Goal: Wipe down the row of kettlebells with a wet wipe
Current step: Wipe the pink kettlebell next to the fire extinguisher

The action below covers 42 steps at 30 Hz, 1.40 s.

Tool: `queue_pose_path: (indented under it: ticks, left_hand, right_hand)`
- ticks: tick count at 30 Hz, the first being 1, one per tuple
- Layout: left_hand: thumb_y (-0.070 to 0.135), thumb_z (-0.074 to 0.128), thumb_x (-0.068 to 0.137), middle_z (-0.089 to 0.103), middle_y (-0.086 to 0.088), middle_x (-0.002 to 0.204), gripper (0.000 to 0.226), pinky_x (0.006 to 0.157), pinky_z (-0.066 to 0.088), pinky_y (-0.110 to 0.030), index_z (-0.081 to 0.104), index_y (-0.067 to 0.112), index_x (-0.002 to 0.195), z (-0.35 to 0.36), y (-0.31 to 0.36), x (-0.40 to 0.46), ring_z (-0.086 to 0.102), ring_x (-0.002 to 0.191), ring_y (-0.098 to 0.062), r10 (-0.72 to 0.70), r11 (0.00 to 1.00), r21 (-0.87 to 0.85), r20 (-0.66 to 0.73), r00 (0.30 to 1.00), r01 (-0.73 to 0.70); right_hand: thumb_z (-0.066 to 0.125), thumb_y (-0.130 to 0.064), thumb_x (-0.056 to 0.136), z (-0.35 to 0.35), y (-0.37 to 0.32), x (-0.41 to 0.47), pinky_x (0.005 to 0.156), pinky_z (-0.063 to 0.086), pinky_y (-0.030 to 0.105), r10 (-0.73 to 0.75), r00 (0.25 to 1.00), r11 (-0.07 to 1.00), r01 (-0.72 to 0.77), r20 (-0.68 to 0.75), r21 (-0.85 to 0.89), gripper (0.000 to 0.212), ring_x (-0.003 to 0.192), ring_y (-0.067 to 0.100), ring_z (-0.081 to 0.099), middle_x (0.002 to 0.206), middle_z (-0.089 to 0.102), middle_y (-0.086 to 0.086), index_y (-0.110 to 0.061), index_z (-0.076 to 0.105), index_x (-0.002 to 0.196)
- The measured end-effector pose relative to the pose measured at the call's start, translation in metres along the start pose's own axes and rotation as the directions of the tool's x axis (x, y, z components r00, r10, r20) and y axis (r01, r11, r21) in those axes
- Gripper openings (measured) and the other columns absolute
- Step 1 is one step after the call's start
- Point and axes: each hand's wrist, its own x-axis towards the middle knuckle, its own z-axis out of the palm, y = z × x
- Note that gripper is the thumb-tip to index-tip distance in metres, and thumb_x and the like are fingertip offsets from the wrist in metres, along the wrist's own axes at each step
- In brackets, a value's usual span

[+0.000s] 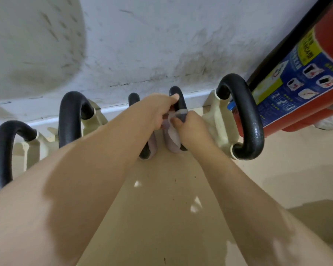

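Note:
Several kettlebells with black handles stand in a row along the wall. The middle ones are small, with greyish-purple bodies [172, 144]. My left hand [158, 110] grips the top of one small kettlebell's black handle [176, 93]. My right hand [188, 129] presses a translucent wet wipe [173, 131] around the lower part of that same handle. Another small handle [134, 97] stands just to the left, partly hidden by my left forearm. Cream-bodied kettlebells with larger handles stand at the right [244, 116], the left [71, 112] and the far left [6, 148].
A red fire extinguisher [300, 73] with a blue instruction label leans at the right, close behind the rightmost kettlebell. A scuffed white wall [142, 45] with a baseboard runs behind the row. Beige floor [161, 208] lies in front.

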Motion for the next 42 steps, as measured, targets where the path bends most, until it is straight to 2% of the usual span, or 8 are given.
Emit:
queue_pose_path:
  ticks: [14,20,26,29,31,33,37,42]
  left_hand:
    - [0.029,0.055,0.091,0.065,-0.015,0.115,0.038,0.094,0.05,-0.046,0.057,0.0,0.116,0.008,-0.008,0.0,0.063,0.104,-0.031,0.049,0.988,-0.148,0.043,0.998,-0.042]
    - [0.032,0.055,0.091,0.066,-0.011,0.115,0.037,0.077,0.05,-0.038,0.058,0.003,0.114,0.011,-0.007,-0.008,0.063,0.105,-0.027,0.065,0.992,-0.104,-0.006,0.998,-0.065]
    - [0.029,0.06,0.089,0.066,-0.015,0.112,0.027,0.093,0.05,-0.044,0.06,0.003,0.09,0.015,-0.01,-0.01,0.064,0.103,-0.032,0.117,0.984,-0.129,-0.077,0.99,-0.126]
    - [0.044,0.059,0.085,0.067,-0.011,0.112,0.044,0.089,0.051,-0.037,0.06,0.007,0.11,0.013,-0.021,-0.012,0.064,0.102,-0.027,0.185,0.982,-0.015,-0.093,0.978,-0.188]
    - [0.047,0.058,0.085,0.068,-0.003,0.1,0.045,0.066,0.049,-0.017,0.06,0.011,0.111,0.012,-0.032,-0.018,0.063,0.089,-0.015,0.234,0.967,0.117,-0.061,0.97,-0.226]
    - [0.042,0.059,0.086,0.069,0.0,0.088,0.034,0.05,0.045,-0.011,0.065,0.012,0.103,0.013,-0.042,-0.023,0.061,0.075,-0.007,0.248,0.957,0.154,0.001,0.969,-0.245]
    - [0.038,0.06,0.086,0.072,-0.004,0.096,0.032,0.06,0.046,-0.021,0.067,0.014,0.105,0.014,-0.044,-0.023,0.064,0.081,-0.011,0.203,0.975,0.086,0.027,0.979,-0.204]
    - [0.031,0.061,0.087,0.071,-0.003,0.096,0.031,0.056,0.052,-0.016,0.065,0.009,0.108,0.006,-0.035,-0.026,0.064,0.078,-0.012,0.14,0.987,0.057,0.136,0.981,-0.149]
  right_hand:
    - [0.06,-0.028,0.087,0.006,0.036,-0.007,0.072,0.05,0.019,-0.09,0.994,0.964,0.101,-0.054,0.248,0.006,0.08,0.009,0.062,0.082,0.062,-0.007,-0.025,0.055,0.089]
    - [0.063,-0.04,0.075,0.039,0.051,-0.025,0.099,0.044,0.046,-0.05,0.96,0.935,0.142,-0.276,0.324,0.057,0.115,0.02,0.052,0.117,0.057,-0.006,-0.032,0.041,0.127]
    - [0.067,-0.027,0.081,0.03,0.041,-0.015,0.112,0.026,0.052,-0.05,0.944,0.929,0.164,-0.327,0.331,0.081,0.116,0.009,0.051,0.09,0.045,-0.039,-0.023,0.018,0.145]
    - [0.061,-0.026,0.08,0.043,0.053,-0.03,0.109,0.03,0.055,-0.129,0.939,0.933,0.224,-0.319,0.28,0.082,0.128,0.023,0.044,0.128,0.052,-0.012,-0.043,0.007,0.141]
    - [0.061,-0.021,0.083,0.048,0.059,-0.032,0.108,0.032,0.053,-0.108,0.944,0.943,0.196,-0.311,0.268,0.077,0.129,0.024,0.044,0.138,0.048,0.002,-0.043,0.013,0.139]
    - [0.063,-0.015,0.084,0.044,0.056,-0.027,0.104,0.041,0.047,-0.1,0.945,0.911,0.213,-0.312,0.353,0.073,0.118,0.016,0.053,0.128,0.054,-0.007,-0.035,0.021,0.141]
    - [0.061,-0.009,0.087,0.038,0.056,-0.017,0.091,0.049,0.014,-0.104,0.962,0.832,0.224,-0.253,0.508,0.078,0.1,-0.014,0.055,0.108,0.047,-0.032,-0.025,0.012,0.146]
    - [0.064,-0.024,0.082,0.043,0.052,-0.027,0.096,0.049,0.038,-0.11,0.94,0.906,0.229,-0.324,0.355,0.069,0.107,0.008,0.056,0.109,0.05,-0.02,-0.017,0.024,0.139]
